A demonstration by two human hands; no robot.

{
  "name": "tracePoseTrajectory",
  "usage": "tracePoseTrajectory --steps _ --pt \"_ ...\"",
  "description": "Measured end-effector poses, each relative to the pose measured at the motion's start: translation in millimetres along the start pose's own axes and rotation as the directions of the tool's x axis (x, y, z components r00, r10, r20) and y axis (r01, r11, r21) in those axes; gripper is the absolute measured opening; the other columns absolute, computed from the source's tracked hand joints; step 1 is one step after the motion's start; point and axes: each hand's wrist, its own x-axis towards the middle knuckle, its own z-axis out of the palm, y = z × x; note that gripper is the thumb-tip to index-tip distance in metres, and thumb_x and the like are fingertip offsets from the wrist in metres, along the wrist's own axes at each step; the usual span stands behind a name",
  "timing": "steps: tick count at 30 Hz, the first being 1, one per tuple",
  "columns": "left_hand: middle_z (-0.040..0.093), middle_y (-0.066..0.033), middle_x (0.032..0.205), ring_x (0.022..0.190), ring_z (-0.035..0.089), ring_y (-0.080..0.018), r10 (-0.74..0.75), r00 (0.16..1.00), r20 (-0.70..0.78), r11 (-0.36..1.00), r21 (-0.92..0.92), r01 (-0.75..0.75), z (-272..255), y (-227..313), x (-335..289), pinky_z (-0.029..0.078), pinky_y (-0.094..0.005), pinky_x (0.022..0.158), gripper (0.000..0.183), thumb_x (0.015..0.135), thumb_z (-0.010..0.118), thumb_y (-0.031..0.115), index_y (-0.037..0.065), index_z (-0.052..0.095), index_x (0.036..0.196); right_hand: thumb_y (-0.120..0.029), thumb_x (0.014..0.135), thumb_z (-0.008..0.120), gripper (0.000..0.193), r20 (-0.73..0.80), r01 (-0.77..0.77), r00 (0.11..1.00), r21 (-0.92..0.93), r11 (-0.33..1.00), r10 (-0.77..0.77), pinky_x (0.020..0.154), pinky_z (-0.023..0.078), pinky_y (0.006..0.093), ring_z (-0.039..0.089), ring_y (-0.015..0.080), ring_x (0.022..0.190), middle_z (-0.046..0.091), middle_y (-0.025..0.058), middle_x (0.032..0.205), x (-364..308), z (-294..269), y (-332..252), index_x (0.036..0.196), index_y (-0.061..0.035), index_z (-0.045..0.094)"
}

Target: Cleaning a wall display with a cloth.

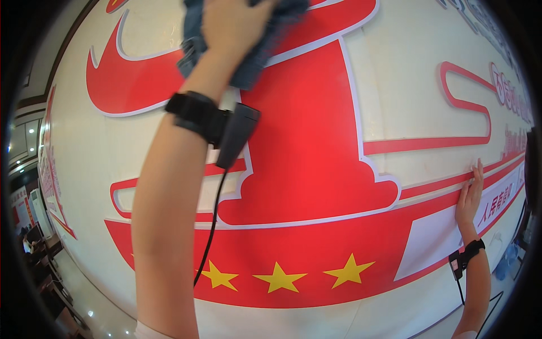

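Note:
My left hand (234, 24) is at the top edge of the view, closed on a blue-grey cloth (248, 70) and pressing it to the raised red wall decoration (305, 141). Motion blurs the hand slightly, and its fingertips are partly cut off by the frame. Far over on the right, my right hand (470, 195) rests against the wall with its fingers stretched out, beside the thin red stripe and a white lettered strip (432, 240). It holds nothing. Each wrist wears a black strap with a small device and a cable.
Below the decoration runs a red band (316, 243) with yellow stars (280, 278). Raised white-edged shapes and a looping red strip (426, 145) stand out from the cream wall (406, 85). At far left are dark furniture (56, 282) and a shiny floor (104, 316).

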Motion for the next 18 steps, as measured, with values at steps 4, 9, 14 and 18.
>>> tracePoseTrajectory --steps 4,9,14,18 --pt "0.051 -0.0138 0.134 0.122 0.048 -0.0345 0.348 0.937 0.022 0.921 -0.198 -0.337 26 47 -2 0.038 -0.0388 0.103 0.047 0.081 0.065 0.040 0.005 0.065 0.112 -0.012 0.098 0.037 0.038 0.004 -0.020 1.000 0.032 0.999 0.020 0.111 0.026 0.0394 0.031 0.0332 0.137 0.033 0.0139 0.149 -2 0 4 0.134 -0.0045 0.039" --pt "0.053 -0.0152 0.129 0.116 0.053 -0.0324 0.334 0.942 0.030 0.909 -0.273 -0.313 19 43 -15 0.043 -0.0379 0.098 0.043 0.079 0.066 0.036 0.008 0.065 0.111 -0.018 0.100 0.036 0.044 -0.041 -0.048 0.998 0.002 0.999 0.048 0.113 0.024 0.0397 0.030 0.0311 0.138 0.033 0.0119 0.149 -10 8 28 0.142 -0.0065 0.032" --pt "0.062 -0.0023 0.119 0.100 0.062 -0.0266 0.357 0.933 -0.040 0.886 -0.303 -0.352 8 9 -38 0.048 -0.0370 0.090 0.045 0.068 0.072 0.048 0.019 0.070 0.101 -0.028 0.101 0.033 0.044 -0.016 0.031 0.999 -0.050 0.998 -0.032 0.114 0.024 0.0400 0.028 0.0298 0.139 0.034 0.0109 0.149 -10 15 47 0.142 -0.0104 0.034" --pt "0.062 -0.0014 0.116 0.101 0.062 -0.0242 0.286 0.957 0.057 0.896 -0.370 -0.246 -22 -21 -60 0.049 -0.0366 0.089 0.040 0.065 0.074 0.041 0.020 0.071 0.098 -0.031 0.101 0.031 0.044 -0.016 -0.027 1.000 -0.085 0.996 0.026 0.113 0.025 0.0415 0.029 0.0295 0.139 0.035 0.0104 0.148 -17 23 62 0.140 -0.0116 0.036"
